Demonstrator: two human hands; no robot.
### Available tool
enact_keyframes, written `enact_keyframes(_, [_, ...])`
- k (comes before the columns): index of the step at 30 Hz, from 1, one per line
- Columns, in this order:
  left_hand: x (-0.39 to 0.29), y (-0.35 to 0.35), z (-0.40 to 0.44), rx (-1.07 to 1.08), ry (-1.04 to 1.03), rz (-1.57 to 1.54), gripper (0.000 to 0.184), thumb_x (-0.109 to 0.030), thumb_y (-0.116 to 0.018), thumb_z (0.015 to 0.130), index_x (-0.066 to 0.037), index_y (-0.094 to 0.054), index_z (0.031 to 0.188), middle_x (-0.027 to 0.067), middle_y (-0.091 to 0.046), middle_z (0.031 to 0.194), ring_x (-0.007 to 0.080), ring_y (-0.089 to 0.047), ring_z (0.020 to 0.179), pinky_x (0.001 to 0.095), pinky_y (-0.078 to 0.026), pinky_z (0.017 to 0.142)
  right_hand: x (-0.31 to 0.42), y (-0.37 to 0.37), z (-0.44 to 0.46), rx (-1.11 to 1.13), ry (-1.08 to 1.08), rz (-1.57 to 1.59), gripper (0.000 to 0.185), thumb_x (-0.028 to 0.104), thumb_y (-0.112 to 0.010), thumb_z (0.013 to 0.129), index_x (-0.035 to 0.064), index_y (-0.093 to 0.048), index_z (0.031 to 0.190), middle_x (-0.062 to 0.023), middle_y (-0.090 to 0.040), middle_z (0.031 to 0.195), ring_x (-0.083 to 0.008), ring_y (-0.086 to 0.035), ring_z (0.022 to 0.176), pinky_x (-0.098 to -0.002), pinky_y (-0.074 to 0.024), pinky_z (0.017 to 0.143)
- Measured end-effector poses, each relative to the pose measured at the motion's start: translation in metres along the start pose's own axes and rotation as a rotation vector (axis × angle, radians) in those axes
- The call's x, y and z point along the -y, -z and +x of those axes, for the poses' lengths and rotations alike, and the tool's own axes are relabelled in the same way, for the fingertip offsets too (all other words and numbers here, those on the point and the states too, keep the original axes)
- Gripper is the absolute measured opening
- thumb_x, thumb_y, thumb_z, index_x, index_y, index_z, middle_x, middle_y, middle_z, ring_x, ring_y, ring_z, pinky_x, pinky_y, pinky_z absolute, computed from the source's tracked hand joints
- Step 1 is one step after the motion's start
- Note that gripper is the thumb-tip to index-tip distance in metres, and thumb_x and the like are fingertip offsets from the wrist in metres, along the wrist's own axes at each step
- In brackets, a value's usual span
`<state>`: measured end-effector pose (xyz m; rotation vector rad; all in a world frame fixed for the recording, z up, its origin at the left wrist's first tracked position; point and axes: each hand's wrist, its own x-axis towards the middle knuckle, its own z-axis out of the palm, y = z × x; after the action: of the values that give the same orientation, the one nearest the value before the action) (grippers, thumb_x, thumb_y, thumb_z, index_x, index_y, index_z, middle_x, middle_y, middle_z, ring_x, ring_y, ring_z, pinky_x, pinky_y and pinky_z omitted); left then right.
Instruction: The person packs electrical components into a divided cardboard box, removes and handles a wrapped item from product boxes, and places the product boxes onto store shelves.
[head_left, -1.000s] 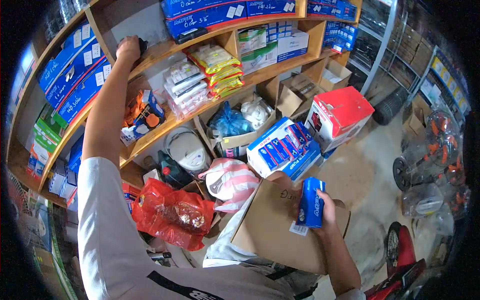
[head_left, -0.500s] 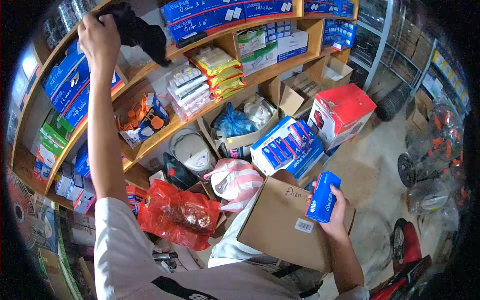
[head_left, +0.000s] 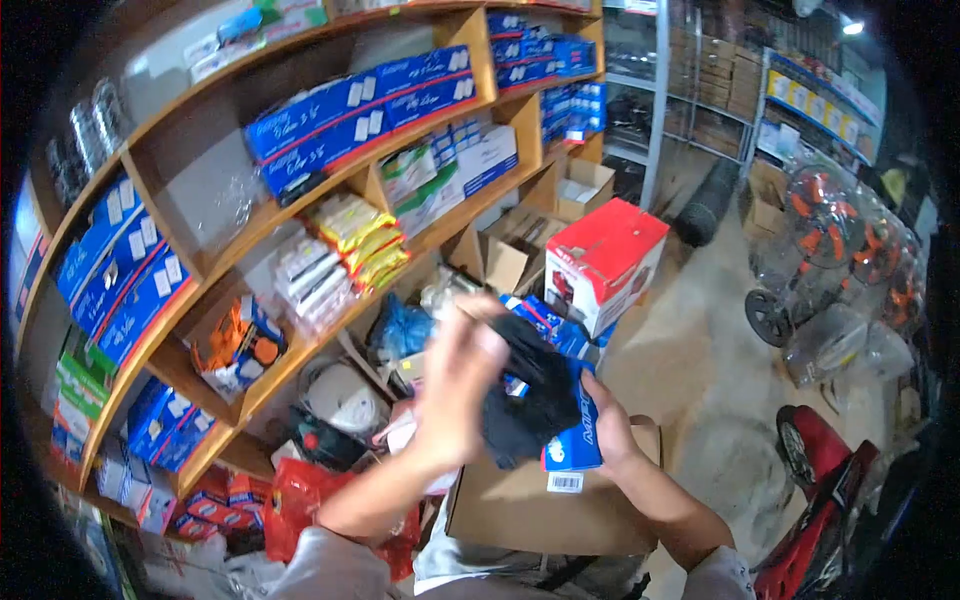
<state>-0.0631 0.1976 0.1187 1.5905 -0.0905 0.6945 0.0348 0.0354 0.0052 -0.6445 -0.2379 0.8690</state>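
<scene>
My left hand (head_left: 462,375), blurred by motion, is closed on a limp black cloth (head_left: 535,400) that hangs in front of me. The cloth lies against the blue box (head_left: 572,455) and covers part of it. White lettering shows on the box's side. My right hand (head_left: 615,430) grips this box from the right, fingers wrapped round its edge. Below both hands is a brown cardboard box (head_left: 530,515) with a barcode label.
Curved wooden shelves (head_left: 225,255) on the left hold blue cartons (head_left: 365,115) and yellow packets (head_left: 360,240). A red-and-white box (head_left: 605,255) stands on the floor beyond my hands. Plastic-wrapped wheeled items (head_left: 840,240) and a red wheeled object (head_left: 820,500) are at right.
My left hand has come down from the upper shelf with the black cloth to the blue box. My right hand has shifted slightly left with the box. The view has turned right.
</scene>
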Motion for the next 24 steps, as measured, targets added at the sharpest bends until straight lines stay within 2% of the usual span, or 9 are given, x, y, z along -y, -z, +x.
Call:
enact_keyframes(2, [0.021, -0.036, -0.006, 0.121, -0.421, 0.601, 0.028, -0.020, -0.060, 0.098, -0.004, -0.061, 0.121, 0.0234, -0.055, 0.142, 0.0367, -0.055, 0.125, 0.0420, -0.041, 0.108, 0.011, -0.005, 0.000, 0.229, 0.185, 0.053, 0.044, 0.037, -0.045, 0.110, 0.0109, -0.048, 0.145, -0.0072, -0.059, 0.140, -0.0223, -0.061, 0.122, -0.0387, -0.0489, 0.108])
enact_keyframes(6, [0.038, -0.064, -0.034, 0.124, -0.149, 0.379, 0.052, -0.022, -0.061, 0.098, -0.006, -0.050, 0.146, 0.0345, -0.026, 0.159, 0.0473, -0.030, 0.149, 0.0501, -0.026, 0.121, 0.002, 0.029, 0.045, -0.013, 0.570, -0.348, 0.043, 0.046, -0.052, 0.107, 0.0159, -0.044, 0.138, -0.0099, -0.056, 0.126, -0.0197, -0.058, 0.114, -0.0372, -0.0501, 0.101])
enact_keyframes(8, [0.043, -0.069, -0.050, 0.129, -0.084, 0.490, 0.073, -0.029, -0.063, 0.099, 0.000, -0.031, 0.157, 0.0367, -0.026, 0.158, 0.0503, -0.029, 0.148, 0.0510, -0.026, 0.120, -0.005, 0.028, 0.040, -0.005, 0.507, -0.220, 0.046, 0.050, -0.055, 0.105, 0.0156, -0.047, 0.135, -0.0081, -0.056, 0.126, -0.0192, -0.057, 0.116, -0.0370, -0.0496, 0.100])
enact_keyframes(9, [0.051, -0.068, -0.053, 0.121, -0.066, 0.498, 0.075, -0.030, -0.062, 0.100, 0.001, -0.027, 0.158, 0.0372, -0.026, 0.158, 0.0506, -0.029, 0.148, 0.0515, -0.025, 0.121, -0.013, 0.031, 0.042, -0.028, 0.530, -0.368, 0.046, 0.049, -0.056, 0.105, 0.0156, -0.048, 0.135, -0.0077, -0.056, 0.127, -0.0193, -0.056, 0.117, -0.0369, -0.0493, 0.100])
enact_keyframes(11, [0.062, -0.065, -0.052, 0.117, -0.046, 0.512, 0.078, -0.031, -0.061, 0.100, 0.003, -0.023, 0.159, 0.0377, -0.026, 0.157, 0.0508, -0.028, 0.148, 0.0520, -0.025, 0.121, -0.019, 0.032, 0.036, -0.031, 0.347, -0.130, 0.049, 0.048, -0.058, 0.104, 0.0157, -0.048, 0.139, -0.0070, -0.056, 0.128, -0.0193, -0.056, 0.117, -0.0353, -0.0481, 0.102])
enact_keyframes(12, [0.065, -0.063, -0.052, 0.123, -0.001, 0.477, 0.078, -0.031, -0.059, 0.101, 0.004, -0.020, 0.159, 0.0379, -0.026, 0.157, 0.0509, -0.029, 0.148, 0.0520, -0.024, 0.121, -0.013, 0.021, 0.030, 0.019, 0.363, -0.162, 0.048, 0.039, -0.056, 0.106, 0.0154, -0.046, 0.147, -0.0055, -0.059, 0.134, -0.0182, -0.062, 0.117, -0.0328, -0.0531, 0.098])
enact_keyframes(15, [0.074, -0.064, -0.050, 0.125, 0.005, 0.461, 0.077, -0.030, -0.055, 0.103, 0.007, -0.016, 0.159, 0.0379, -0.026, 0.157, 0.0504, -0.029, 0.147, 0.0515, -0.023, 0.121, -0.014, 0.019, 0.031, 0.046, 0.338, 0.026, 0.050, 0.039, -0.058, 0.106, 0.0140, -0.047, 0.147, -0.0045, -0.056, 0.135, -0.0159, -0.058, 0.120, -0.0321, -0.0492, 0.102])
enact_keyframes(20, [0.076, -0.065, -0.045, 0.114, -0.072, 0.468, 0.075, -0.026, -0.051, 0.104, 0.009, -0.014, 0.159, 0.0354, -0.026, 0.159, 0.0477, -0.026, 0.150, 0.0489, -0.021, 0.123, 0.000, 0.016, 0.029, 0.083, 0.466, -0.370, 0.070, 0.050, -0.056, 0.104, 0.0153, -0.031, 0.159, -0.0080, -0.043, 0.145, -0.0176, -0.047, 0.131, -0.0337, -0.0426, 0.110])
enact_keyframes(24, [0.087, -0.064, -0.046, 0.037, -0.041, 0.366, 0.071, -0.025, -0.049, 0.104, 0.009, -0.017, 0.158, 0.0313, -0.029, 0.159, 0.0420, -0.030, 0.149, 0.0454, -0.021, 0.123, 0.006, 0.010, 0.017, 0.115, 0.471, -0.542, 0.071, 0.032, -0.062, 0.103, 0.0114, -0.027, 0.162, -0.0089, -0.054, 0.139, -0.0174, -0.054, 0.124, -0.0326, -0.0420, 0.109])
